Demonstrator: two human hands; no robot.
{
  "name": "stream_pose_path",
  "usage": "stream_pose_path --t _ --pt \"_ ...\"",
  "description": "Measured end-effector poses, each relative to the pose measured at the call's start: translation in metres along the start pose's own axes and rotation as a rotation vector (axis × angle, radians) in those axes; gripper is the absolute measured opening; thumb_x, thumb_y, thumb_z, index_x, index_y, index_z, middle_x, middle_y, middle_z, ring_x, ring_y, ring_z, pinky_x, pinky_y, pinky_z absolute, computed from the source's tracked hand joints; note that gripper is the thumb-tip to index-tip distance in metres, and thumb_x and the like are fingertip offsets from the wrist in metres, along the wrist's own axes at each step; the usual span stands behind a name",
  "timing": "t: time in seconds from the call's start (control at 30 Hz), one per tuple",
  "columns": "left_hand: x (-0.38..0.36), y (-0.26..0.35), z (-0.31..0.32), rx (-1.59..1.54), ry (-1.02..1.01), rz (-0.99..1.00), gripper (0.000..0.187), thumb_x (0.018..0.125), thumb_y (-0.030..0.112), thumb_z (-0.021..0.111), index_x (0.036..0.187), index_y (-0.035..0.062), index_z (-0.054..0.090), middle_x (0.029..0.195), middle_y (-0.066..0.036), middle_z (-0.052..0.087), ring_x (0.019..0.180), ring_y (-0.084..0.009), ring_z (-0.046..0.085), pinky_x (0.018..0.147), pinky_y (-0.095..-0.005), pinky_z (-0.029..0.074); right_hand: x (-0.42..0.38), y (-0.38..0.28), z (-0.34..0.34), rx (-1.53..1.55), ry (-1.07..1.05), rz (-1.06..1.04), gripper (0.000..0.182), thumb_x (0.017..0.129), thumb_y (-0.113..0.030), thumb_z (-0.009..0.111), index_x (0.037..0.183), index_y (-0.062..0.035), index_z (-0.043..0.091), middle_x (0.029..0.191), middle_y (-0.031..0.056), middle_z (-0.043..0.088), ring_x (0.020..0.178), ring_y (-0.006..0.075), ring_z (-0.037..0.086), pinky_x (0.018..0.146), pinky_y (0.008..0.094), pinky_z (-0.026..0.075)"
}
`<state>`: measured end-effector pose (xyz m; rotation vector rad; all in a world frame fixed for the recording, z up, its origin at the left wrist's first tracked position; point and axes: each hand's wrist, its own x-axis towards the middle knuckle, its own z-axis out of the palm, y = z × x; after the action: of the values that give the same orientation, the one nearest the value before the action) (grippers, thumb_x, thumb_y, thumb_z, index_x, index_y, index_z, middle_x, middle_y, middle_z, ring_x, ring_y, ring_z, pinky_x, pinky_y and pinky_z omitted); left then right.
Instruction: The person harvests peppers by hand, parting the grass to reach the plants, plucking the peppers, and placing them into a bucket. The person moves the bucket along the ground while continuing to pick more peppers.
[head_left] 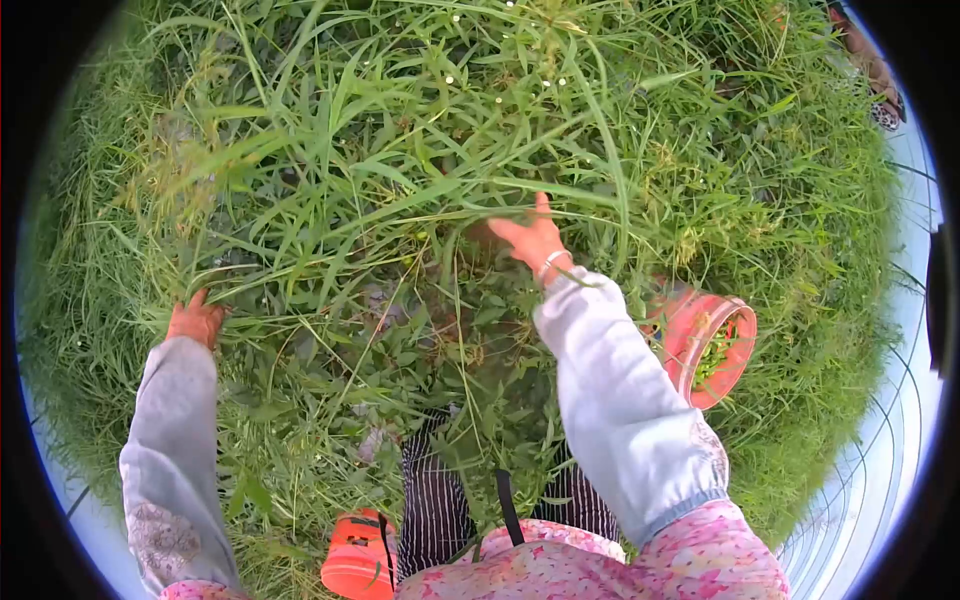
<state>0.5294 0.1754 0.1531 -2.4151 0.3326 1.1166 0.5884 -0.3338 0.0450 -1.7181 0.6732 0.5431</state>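
Note:
At the left, my left hand (197, 322) is closed on grass stems (262, 322) that fan out to the right; its fingertips are partly hidden among them. My right hand (533, 242), with a pale bangle (553, 263) at the wrist, reaches into the plants right of the middle. Its thumb and a finger are spread apart, and the other fingers are hard to make out. Long grass blades (470, 195) arch across just above it. Between my hands grow low leafy plants (400, 340).
A red bucket (682, 335) leans on its side at the right, with green pods or peppers (715, 355) inside. Near my legs lies an orange-red container (357, 555) with a dark strap. Dense tall grass surrounds me. A pale netted wall (905, 340) curves along the right edge.

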Motion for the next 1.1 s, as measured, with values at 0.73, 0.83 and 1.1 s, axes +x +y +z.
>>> stream_pose_path --t 0.73,0.83,1.1 --pt "0.099 0.395 -0.089 0.096 0.145 0.978 0.056 0.084 0.051 0.038 0.125 0.0134 0.042 0.131 -0.015 0.044 0.126 -0.0386 0.033 0.102 -0.0593 0.022 -0.057 -0.102 0.125 -0.724 -0.613 -0.974 0.021 0.066 -0.006 0.060 0.087 -0.0063 0.065 0.095 0.0155 0.061 0.091 0.0311 0.060 0.077 0.0390 0.050" --pt "0.117 0.399 -0.103 0.088 0.142 0.908 0.054 0.085 0.048 0.038 0.127 0.0142 0.039 0.130 -0.014 0.044 0.125 -0.0379 0.034 0.102 -0.0593 0.022 -0.066 -0.093 0.121 -0.579 -0.490 -0.930 0.024 0.063 -0.002 0.061 0.087 -0.0039 0.064 0.089 0.0172 0.059 0.087 0.0332 0.060 0.073 0.0419 0.049" --pt "0.125 0.386 -0.130 0.028 0.176 0.794 0.051 0.087 0.041 0.038 0.131 0.0163 0.030 0.129 -0.014 0.045 0.122 -0.0359 0.038 0.102 -0.0592 0.022 -0.076 -0.106 0.064 -0.396 -0.490 -0.780 0.033 0.074 0.002 0.048 0.107 -0.0029 0.055 0.092 0.0206 0.059 0.082 0.0384 0.057 0.072 0.0449 0.046"
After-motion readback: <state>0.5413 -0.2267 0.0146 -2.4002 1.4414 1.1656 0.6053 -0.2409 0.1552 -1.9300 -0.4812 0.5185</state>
